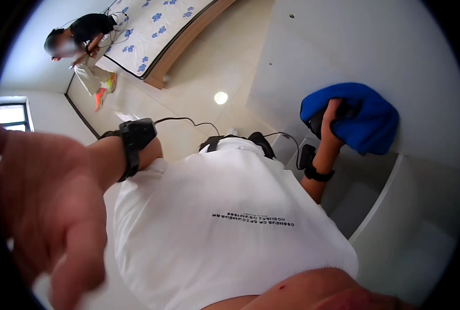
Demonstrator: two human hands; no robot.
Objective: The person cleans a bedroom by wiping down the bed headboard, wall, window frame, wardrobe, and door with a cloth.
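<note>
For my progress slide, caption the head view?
Right hand gripping a blue cloth beside a pale panel; left hand large near the camera.

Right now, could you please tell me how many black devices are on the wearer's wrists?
2: one black device at the wrist of the open left hand, another device at the wrist of the right hand, which holds the blue cloth.

Bright window point(11, 115); round glare point(220, 98) on floor point(209, 64); fisheye edges black; left fingers point(81, 253) blurred.
</note>
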